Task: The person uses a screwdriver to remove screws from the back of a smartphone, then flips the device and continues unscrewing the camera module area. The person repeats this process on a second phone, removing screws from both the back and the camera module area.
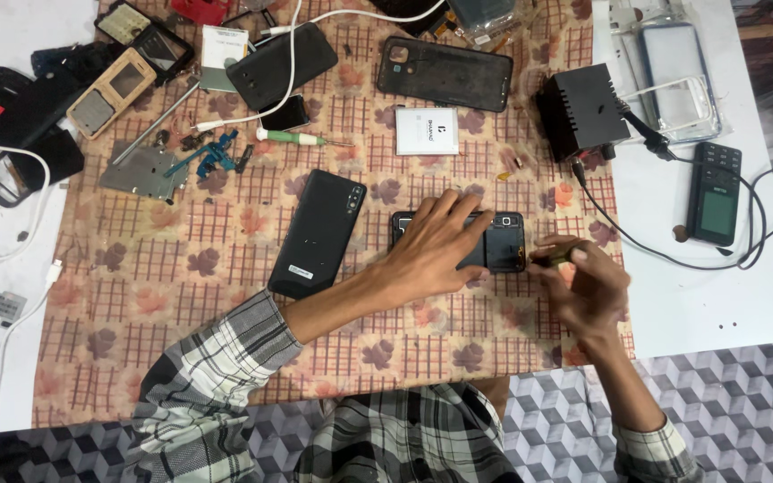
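Two hands on it: left hand (pixel 436 250) flat, pinning the phone (pixel 494 243); right hand (pixel 583 286) pinching a screwdriver (pixel 552 259) at its edge. Looks like unscrewing; keep the tip seated.

Left hand (pixel 436 250) spread flat on an opened black phone (pixel 501 243), pinning it to the patterned cloth (pixel 136 295). Right hand (pixel 583 286) at the phone's right end, pinching a small green-handled tool (pixel 549 260). Black back cover (pixel 318 234) just left; white battery (pixel 427 131) above.
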`<act>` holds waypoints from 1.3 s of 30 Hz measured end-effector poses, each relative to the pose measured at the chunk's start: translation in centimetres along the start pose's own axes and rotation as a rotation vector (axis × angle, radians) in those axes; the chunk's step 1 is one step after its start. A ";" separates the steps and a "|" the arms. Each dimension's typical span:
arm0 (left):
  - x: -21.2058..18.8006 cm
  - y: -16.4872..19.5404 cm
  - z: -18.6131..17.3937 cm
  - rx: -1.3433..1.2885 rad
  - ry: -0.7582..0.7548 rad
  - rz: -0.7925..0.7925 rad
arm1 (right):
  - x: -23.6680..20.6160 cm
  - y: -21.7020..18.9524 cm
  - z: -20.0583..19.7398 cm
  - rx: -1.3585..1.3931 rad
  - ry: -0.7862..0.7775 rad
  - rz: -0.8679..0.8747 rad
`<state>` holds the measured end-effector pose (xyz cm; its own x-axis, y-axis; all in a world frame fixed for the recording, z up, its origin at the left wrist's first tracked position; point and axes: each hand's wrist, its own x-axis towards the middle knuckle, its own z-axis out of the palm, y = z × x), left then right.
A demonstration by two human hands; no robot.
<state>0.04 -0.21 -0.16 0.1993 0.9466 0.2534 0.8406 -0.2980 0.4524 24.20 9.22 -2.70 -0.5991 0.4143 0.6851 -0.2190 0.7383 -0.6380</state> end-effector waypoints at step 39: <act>0.3 -0.2 0.1 0.045 -0.028 0.015 | 0.0 -1.9 -0.5 -0.007 -0.062 0.173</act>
<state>0.00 0.13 -0.24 0.2257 0.9453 0.2356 0.8590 -0.3072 0.4096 25.01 8.04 -1.32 -0.6739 0.5021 0.5421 -0.1029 0.6628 -0.7417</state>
